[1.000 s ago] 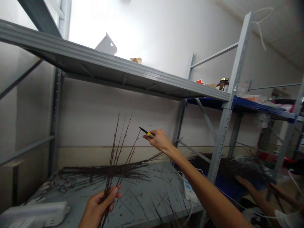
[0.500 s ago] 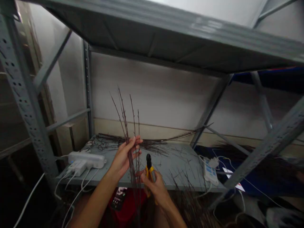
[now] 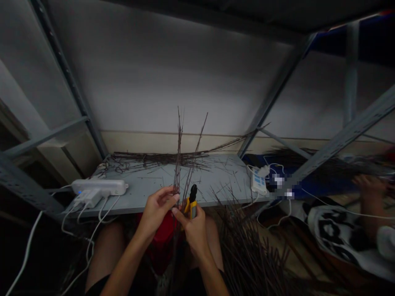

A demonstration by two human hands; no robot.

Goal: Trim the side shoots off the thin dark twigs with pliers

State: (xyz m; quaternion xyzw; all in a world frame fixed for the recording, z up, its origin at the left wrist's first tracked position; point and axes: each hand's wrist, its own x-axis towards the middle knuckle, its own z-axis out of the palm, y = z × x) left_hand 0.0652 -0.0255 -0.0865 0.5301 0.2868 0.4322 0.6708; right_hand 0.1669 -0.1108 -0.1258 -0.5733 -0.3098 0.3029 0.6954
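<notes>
My left hand (image 3: 160, 207) is closed around a few thin dark twigs (image 3: 178, 164) that stand upright. Yellow-handled cutting pliers (image 3: 191, 201) with black jaws sit in my right hand (image 3: 194, 226), jaws pointing up. The thumb and fingertips of that hand also touch the twigs, just below my left fingers. One or two twigs lean to the right, apart from the rest. Whether the pliers' jaws are parted is too small to tell. A pile of similar twigs (image 3: 148, 159) lies along the back of the grey shelf (image 3: 145, 193).
A white power strip (image 3: 119, 188) with plugs and cables lies at the shelf's left, another power strip (image 3: 258, 183) at its right. A large twig bundle (image 3: 256, 250) stands at the lower right. Metal posts frame the shelf. At far right is another person's hand (image 3: 372, 187).
My view has tilted downward. My left hand has come down the twigs, close to my right hand. The twigs' tops now lean less to the left.
</notes>
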